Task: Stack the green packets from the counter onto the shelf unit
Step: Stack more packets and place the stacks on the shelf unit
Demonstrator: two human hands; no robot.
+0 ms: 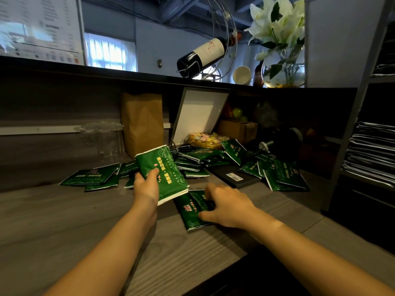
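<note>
My left hand [147,184] grips a small stack of green packets [165,167], tilted up above the grey wooden counter [64,221]. My right hand [224,205] lies over another green packet [189,210] flat on the counter, thumb at its near edge and fingers curled at its far edge. Several more green packets lie scattered: a few at the left [92,177], a heap in the middle [198,159], and others at the right [284,176]. The shelf unit [354,116] stands at the far right, its shelves holding stacked dark packets [369,150].
A brown paper bag [142,122], clear glasses [104,139], an open white-lidded box [198,112] with yellow sweets, a cardboard box [239,129] and a black flat box [233,177] sit behind the packets. A wine bottle in a wire holder [203,53] and a flower vase [282,69] stand on the upper ledge.
</note>
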